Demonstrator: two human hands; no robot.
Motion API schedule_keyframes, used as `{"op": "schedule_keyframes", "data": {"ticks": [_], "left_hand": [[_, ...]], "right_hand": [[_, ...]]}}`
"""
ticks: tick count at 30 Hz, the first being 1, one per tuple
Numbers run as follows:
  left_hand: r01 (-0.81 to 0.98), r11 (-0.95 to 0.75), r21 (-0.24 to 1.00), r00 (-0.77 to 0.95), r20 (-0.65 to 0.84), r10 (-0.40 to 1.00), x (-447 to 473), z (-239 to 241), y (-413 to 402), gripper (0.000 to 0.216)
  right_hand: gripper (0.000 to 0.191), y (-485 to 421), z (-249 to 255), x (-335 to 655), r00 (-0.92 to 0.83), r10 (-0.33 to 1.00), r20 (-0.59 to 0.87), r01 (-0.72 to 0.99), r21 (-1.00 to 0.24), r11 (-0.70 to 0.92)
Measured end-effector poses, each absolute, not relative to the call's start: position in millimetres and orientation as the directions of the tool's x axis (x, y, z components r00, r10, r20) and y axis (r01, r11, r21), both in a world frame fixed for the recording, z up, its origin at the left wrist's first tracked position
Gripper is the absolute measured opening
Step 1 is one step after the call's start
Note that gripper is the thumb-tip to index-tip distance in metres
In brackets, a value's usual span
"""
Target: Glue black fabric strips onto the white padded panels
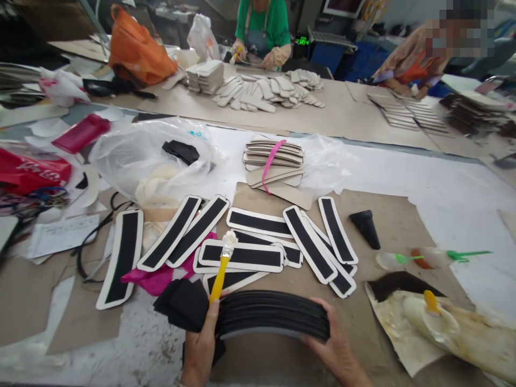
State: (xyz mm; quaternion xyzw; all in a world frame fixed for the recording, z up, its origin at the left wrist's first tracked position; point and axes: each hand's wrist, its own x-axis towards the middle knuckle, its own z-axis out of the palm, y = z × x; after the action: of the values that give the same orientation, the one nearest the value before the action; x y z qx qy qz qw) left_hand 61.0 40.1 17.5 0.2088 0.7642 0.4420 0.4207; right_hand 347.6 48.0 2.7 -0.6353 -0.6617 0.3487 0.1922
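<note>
My left hand [200, 346] is closed around a yellow-handled brush [218, 282], whose bristles point away from me and carry white paste. The same hand presses the left end of a thick stack of curved black strips [272, 312]. At the stack's other end, my right hand [332, 341] grips it, thumb toward the far side. Loose black pieces [181, 306] lie beside my left hand. Beyond the stack are several pale curved pieces with black strips on them, among them a near one [242, 255] just under the brush head.
At right, a white glue container [427, 314] with a yellow piece in its mouth rests on stained sheeting. A black cone [366, 228] and small green-tipped bottles [431, 258] stand nearby. A tied bundle [274, 156] lies ahead. Two people work at the far table [338, 115].
</note>
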Motion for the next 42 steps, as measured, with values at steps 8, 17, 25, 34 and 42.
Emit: {"op": "schedule_keyframes", "data": {"ticks": [8, 17, 25, 34, 42], "left_hand": [[0.094, 0.463, 0.882, -0.55, -0.341, 0.762, 64, 20, 50, 0.041], [0.12, 0.554, 0.824, -0.636, -0.365, 0.68, 66, 32, 32, 0.039], [0.198, 0.498, 0.844, -0.584, -0.306, 0.751, 62, 23, 25, 0.038], [0.201, 0.44, 0.875, -0.543, -0.274, 0.794, 64, 23, 25, 0.038], [-0.299, 0.619, 0.726, -0.552, -0.661, 0.508, 62, 36, 27, 0.041]], "right_hand": [[0.067, 29, -1, 322, -0.001, 0.972, -0.234, 0.588, -0.786, -0.189], [0.059, 36, -2, 323, -0.049, 0.995, -0.087, 0.669, -0.743, -0.032], [0.065, 30, 0, 332, -0.148, 0.983, -0.112, 0.679, -0.734, 0.019], [0.058, 19, -7, 338, -0.127, 0.976, -0.179, 0.621, -0.781, -0.063], [0.055, 44, 39, 327, 0.026, 0.819, -0.573, 0.621, -0.632, -0.462]]}}
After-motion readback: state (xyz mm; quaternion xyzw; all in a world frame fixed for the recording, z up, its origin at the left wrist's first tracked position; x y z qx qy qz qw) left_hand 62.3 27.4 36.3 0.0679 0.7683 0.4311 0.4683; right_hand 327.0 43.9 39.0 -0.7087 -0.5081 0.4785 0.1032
